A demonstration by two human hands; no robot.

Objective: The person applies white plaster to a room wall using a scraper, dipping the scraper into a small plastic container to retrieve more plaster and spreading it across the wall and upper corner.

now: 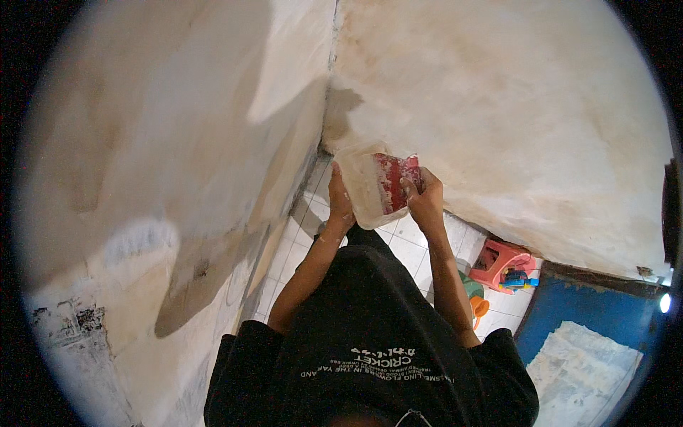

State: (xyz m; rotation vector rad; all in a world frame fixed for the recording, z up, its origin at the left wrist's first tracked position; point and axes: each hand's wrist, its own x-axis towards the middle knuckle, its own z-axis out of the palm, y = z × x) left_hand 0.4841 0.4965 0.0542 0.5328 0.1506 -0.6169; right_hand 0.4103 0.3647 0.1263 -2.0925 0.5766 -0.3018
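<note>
My left hand (339, 196) grips the left side of a pale rectangular container (359, 210), which is coated with creamy paste, at the centre of the view. My right hand (425, 196) holds a red, paste-smeared spreader (391, 183), its fingers and thumb closed on it. The spreader lies over the right part of the container. Just behind both is the corner where two mottled, plastered walls meet.
Plastered walls rise at left (142, 121) and ahead (491, 92). On the white tiled floor (292, 252) at right are a red plastic stool (491, 260), a blue-and-yellow toy (519, 280), green and orange objects (479, 309), beside a blue panel (548, 299) with a pale sheet (576, 366).
</note>
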